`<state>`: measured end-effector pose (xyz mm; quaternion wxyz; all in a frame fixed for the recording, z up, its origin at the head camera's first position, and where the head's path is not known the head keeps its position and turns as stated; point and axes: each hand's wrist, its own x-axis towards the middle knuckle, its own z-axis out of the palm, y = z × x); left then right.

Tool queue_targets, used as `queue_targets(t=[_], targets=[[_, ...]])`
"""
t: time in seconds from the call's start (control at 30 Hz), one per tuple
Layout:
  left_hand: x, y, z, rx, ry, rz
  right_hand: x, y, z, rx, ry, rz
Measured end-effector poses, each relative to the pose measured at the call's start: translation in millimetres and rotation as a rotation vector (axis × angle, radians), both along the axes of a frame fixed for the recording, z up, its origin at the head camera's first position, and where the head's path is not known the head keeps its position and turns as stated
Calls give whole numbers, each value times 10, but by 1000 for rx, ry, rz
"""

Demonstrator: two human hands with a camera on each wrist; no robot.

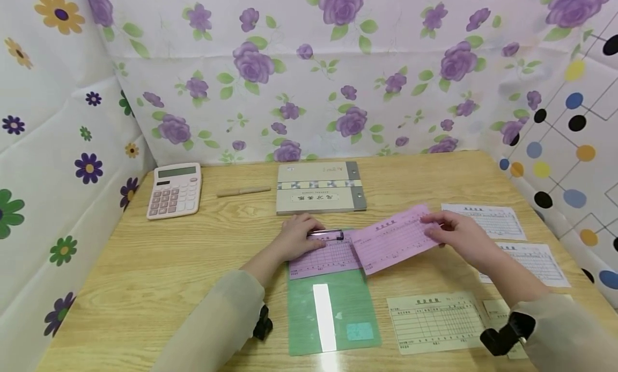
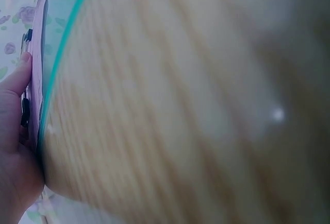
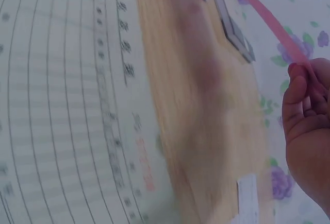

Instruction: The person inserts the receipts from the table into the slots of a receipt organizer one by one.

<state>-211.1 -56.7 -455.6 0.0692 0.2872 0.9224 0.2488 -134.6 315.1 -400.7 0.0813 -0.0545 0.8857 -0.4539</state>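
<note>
A translucent green clipboard lies on the wooden table with a pink printed form under its metal clip. My left hand grips the clipboard's top at the clip, and in the left wrist view the thumb lies against the clip side. Between thumb and fingers, my right hand pinches the right edge of another pink form. That form is raised and tilted, its left end over the clipboard's right side. The right wrist view shows the pinched paper nearly edge-on.
Behind the clipboard lies a ledger book, with a brown pen and a pink calculator to its left. White forms and pale yellow-green forms lie on the right. Patterned cloth walls enclose the table.
</note>
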Motion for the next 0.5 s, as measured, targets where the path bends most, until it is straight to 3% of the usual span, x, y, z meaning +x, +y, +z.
queue_targets(t=[0.2, 0.5], targets=[[5, -11, -8, 4, -6, 1, -43, -312, -154, -65, -44, 44], [8, -15, -14, 11, 6, 5, -57, -858, -331, -50, -90, 167]])
